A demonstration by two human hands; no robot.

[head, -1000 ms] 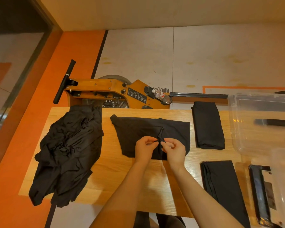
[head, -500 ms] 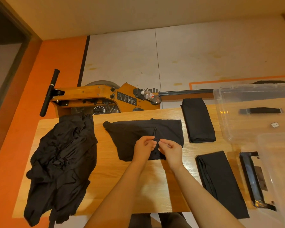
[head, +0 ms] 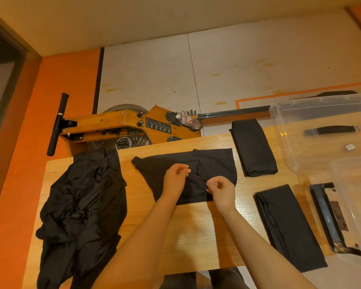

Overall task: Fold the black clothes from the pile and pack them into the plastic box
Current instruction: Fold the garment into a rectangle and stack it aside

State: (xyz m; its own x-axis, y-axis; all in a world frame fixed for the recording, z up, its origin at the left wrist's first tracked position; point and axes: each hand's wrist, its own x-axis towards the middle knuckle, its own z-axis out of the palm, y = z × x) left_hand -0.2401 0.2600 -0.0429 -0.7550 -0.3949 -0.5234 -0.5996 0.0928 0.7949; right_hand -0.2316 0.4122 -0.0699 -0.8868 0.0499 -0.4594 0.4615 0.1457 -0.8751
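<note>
Fingers of our left hand were loosely curled above the half-folded black garment, with nothing held between them. Fingers of our right hand were curled in the same way over the garment's near right part; whether the thumb and forefinger pinched cloth we could not tell.

Item, garment in work: lay spread at the middle of the wooden table, wrinkled between the two hands.

Item, pile of unfolded black clothes: heaped at the left end of the table, part of it hanging over the near edge.

Item, folded black piece: lay at the far right of the table, just beside the plastic box.

Item, second folded black piece: lay near the right front corner, reaching past the table's near edge.

Item, plastic box: clear, stood at the right end of the table, no black clothes seen inside.

Item, clear lid with black handle: lay right of the second folded piece.

Item, wooden rowing machine: stood on the floor beyond the table, a plastic bottle resting on it.
</note>
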